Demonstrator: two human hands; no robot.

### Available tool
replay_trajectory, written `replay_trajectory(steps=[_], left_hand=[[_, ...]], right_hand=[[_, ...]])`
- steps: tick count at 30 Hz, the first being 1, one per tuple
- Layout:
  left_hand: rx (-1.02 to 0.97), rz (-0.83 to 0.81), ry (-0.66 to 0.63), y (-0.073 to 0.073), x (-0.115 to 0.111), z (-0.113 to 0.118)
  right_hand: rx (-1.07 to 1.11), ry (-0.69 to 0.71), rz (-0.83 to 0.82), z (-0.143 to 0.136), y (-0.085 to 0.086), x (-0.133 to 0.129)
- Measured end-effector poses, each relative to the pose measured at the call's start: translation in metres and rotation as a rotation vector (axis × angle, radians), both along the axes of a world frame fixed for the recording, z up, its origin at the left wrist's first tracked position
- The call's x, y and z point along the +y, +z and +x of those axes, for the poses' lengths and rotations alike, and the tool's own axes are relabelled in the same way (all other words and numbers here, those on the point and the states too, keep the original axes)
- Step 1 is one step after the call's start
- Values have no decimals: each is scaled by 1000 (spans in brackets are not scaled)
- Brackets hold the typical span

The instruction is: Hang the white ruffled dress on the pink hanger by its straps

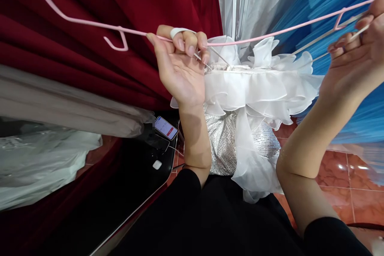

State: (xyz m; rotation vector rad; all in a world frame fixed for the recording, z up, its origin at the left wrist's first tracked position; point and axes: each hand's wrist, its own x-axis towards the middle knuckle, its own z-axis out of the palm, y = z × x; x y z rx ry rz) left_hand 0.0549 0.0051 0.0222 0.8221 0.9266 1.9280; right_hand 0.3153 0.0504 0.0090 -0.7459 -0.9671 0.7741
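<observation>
A pink clothes hanger (252, 40) stretches across the upper view, its bar rising slightly to the right. My left hand (186, 64) is closed round the bar near its middle, with a white strap loop over the fingers. At the far right, my right hand (354, 52) is closed on a thin whitish strap (321, 57) close to the hanger's end; part of this hand is cut off by the frame. Below the bar hangs a white dress (240, 92) with ruffled organza at the top and silvery sequins lower down. Thin straps run up from its neckline to both hands.
Dark red cloth (135, 0) hangs at the upper left, and blue tulle (354, 100) at the right. On a black surface (120, 192) lie a lit phone (166, 127) and a small white case (157, 164). Red floor tiles (336, 168) show at the lower right.
</observation>
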Motion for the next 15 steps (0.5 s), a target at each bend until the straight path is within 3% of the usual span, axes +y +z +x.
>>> replay_trajectory(steps=[5,10,15], left_hand=[[-19,-31,-18,1,1,-6],[-47,-8,-88,-1,3,-4],[-19,-32,-73,-4,3,3]], right_hand=[[47,47,52,-4,-1,12],[264,52,-243,5,-12,17],[113,87,-179,-30,-21,5]])
